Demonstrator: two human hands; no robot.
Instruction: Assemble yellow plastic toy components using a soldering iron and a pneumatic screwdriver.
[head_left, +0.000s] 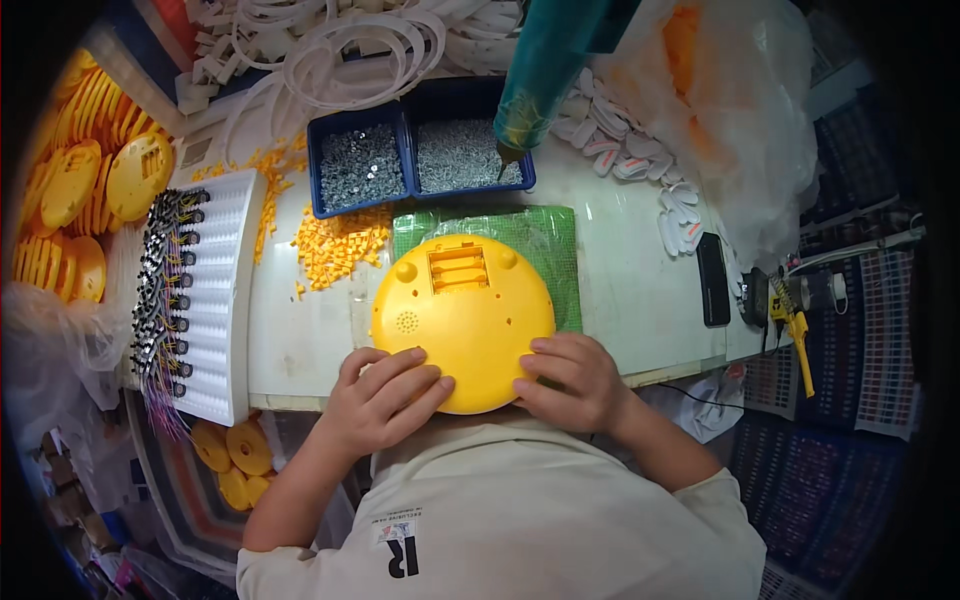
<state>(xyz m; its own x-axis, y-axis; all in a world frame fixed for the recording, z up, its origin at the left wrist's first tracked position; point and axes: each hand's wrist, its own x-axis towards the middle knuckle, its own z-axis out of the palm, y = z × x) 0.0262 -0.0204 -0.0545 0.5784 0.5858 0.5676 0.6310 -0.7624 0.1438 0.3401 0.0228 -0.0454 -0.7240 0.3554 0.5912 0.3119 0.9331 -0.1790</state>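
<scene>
A round yellow plastic housing (465, 345) lies on a green mat (565, 262) at the table's front edge. Its upper face shows an open battery compartment, two round bumps, small screw holes and a speaker grille. My left hand (392, 398) grips its lower left rim, with the fingers over the top. At the lower right rim my right hand (572, 382) holds it too, thumb and fingers around the edge. Above the housing hangs a teal power screwdriver (535, 85), its bit pointing down over a blue two-part tray (412, 205) of small screws.
Small orange plastic pieces (340, 250) are heaped left of the mat. A white foam tray (240, 300) carries wired speakers. Yellow housings (70, 185) are stacked far left. White parts (680, 215), a black phone (713, 280) and a plastic bag (745, 110) are on the right; white rings (365, 60) lie behind.
</scene>
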